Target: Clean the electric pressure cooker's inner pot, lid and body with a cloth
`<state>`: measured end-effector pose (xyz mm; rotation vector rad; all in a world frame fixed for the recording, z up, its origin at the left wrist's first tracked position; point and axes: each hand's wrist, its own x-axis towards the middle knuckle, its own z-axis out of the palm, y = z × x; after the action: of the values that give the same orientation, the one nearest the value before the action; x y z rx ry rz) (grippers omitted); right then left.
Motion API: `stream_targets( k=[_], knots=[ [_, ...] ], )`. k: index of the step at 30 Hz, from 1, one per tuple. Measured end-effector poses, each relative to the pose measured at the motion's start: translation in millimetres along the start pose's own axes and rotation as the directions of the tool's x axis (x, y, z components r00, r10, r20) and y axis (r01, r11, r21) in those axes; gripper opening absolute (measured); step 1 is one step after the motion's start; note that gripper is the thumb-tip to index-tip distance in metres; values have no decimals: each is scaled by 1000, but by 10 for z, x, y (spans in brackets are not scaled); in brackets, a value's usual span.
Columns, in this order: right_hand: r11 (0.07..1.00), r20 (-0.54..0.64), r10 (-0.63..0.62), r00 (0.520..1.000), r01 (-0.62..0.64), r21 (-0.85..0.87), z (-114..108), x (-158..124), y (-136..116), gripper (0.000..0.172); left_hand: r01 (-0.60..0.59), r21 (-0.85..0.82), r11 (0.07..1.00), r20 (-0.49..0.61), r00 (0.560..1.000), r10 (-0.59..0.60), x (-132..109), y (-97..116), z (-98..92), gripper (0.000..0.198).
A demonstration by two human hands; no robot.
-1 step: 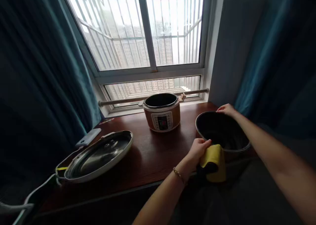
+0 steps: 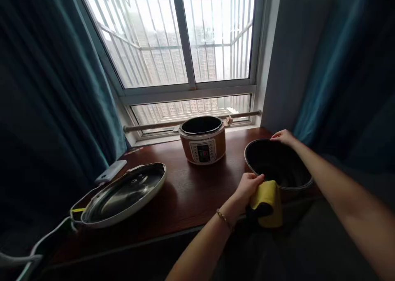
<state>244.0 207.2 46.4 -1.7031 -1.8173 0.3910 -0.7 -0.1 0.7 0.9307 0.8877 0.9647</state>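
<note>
A black inner pot (image 2: pixel 274 159) is tilted at the right end of the table, its mouth facing me. My right hand (image 2: pixel 283 137) is closed on its far rim, thumb and fingers pinching the edge. At the near rim my left hand (image 2: pixel 248 185) is closed on the edge, with a yellow cloth (image 2: pixel 271 205) hanging beside its fingers. A dark patch shows in the fold of the cloth. In the middle of the table stands an orange-brown electric cooker (image 2: pixel 203 147) with a white-framed control panel; its lid is off and its inside looks dark.
A large round glass lid with a pale rim (image 2: pixel 159 188) lies on the left of the wooden table (image 2: pixel 197 203). Behind it is a white power strip (image 2: pixel 111 171), with white cables (image 2: pixel 49 235) running down at the left. A barred window and a rod (image 2: pixel 154 126) are behind the cooker; blue curtains flank it.
</note>
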Motion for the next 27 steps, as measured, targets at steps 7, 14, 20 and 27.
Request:
stream_targets(
  k=[7, 14, 20, 27],
  knots=[
    [999, 4, 26, 1000, -26, -28, 145, 81, -3, 20, 4, -20, 1000, -15, 1000, -5, 25, 29, -4, 39],
    [996, -2, 40, 999, -40, -80, 274, 122, -37, 14, -5, -15, 1000, -34, 999, 4, 101, -7, -30, 38],
    [995, -5, 18, 1000, -18, -99, 353, 70, -133, 12, -1, -16, 1000, -48, 999, 0, 134, -65, -66, 41],
    [994, -79, -53, 995, 45, -98, 294, -165, -693, 25, 8, 3, 1000, -7, 1000, -8, -28, -27, -372, 48]
  ],
)
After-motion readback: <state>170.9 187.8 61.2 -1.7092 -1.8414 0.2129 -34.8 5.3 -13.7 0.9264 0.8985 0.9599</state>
